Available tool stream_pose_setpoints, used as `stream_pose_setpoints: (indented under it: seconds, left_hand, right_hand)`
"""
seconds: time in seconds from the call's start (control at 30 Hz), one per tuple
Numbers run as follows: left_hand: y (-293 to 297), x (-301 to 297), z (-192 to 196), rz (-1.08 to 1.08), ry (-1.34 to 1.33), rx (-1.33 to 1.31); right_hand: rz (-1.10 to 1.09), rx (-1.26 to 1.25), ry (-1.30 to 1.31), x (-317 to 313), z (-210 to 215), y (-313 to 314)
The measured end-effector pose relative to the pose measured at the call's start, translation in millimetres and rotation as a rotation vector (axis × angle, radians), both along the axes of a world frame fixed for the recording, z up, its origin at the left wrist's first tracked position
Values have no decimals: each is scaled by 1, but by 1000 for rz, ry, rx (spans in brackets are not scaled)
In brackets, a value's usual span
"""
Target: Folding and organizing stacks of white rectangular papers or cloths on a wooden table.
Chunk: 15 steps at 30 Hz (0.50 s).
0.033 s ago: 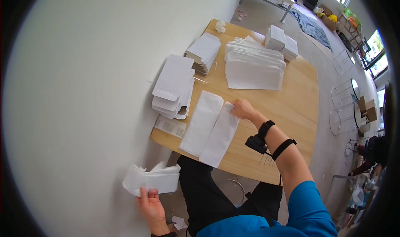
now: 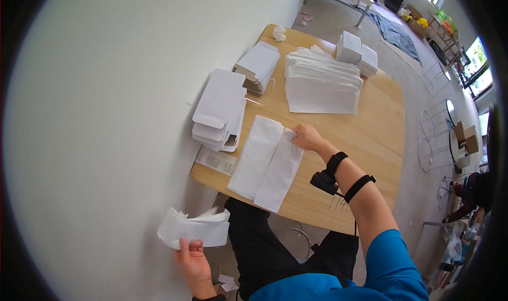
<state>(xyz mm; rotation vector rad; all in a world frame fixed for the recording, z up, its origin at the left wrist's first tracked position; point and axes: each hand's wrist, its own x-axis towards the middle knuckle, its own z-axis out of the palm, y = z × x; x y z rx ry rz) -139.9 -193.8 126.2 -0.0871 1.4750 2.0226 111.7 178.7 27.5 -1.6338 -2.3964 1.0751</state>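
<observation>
Off the table's near-left corner, my left hand [image 2: 193,263] is closed around a bent bundle of thin white sheets [image 2: 196,230], whose loose ends fan upward. My right hand [image 2: 308,138] pinches the far end of a long, narrow white folded sheet [image 2: 279,174] lying on the table. Close along its left side is another long white folded sheet [image 2: 256,155], flat on the wood. Whether these sheets are paper or soft plastic bags, I cannot tell.
The wooden table [image 2: 365,158] carries a broad stack of white sheets [image 2: 323,89], stacked flat white cartons [image 2: 219,100], more cartons [image 2: 259,60] behind them, two white boxes [image 2: 350,48] at the far edge, and a printed label sheet [image 2: 216,159]. A wall [image 2: 132,115] rises at left.
</observation>
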Motion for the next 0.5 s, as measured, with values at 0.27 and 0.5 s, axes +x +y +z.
stream_pose_setpoints:
  seconds: [0.27,0.5]
  left_hand:
    - [12,18,4,-227,38,-7]
    - [24,50,42,-365,50,116]
  right_hand:
    - [-241,453,34,-6,11,-28]
    - [-179,381,527,34,72,-157]
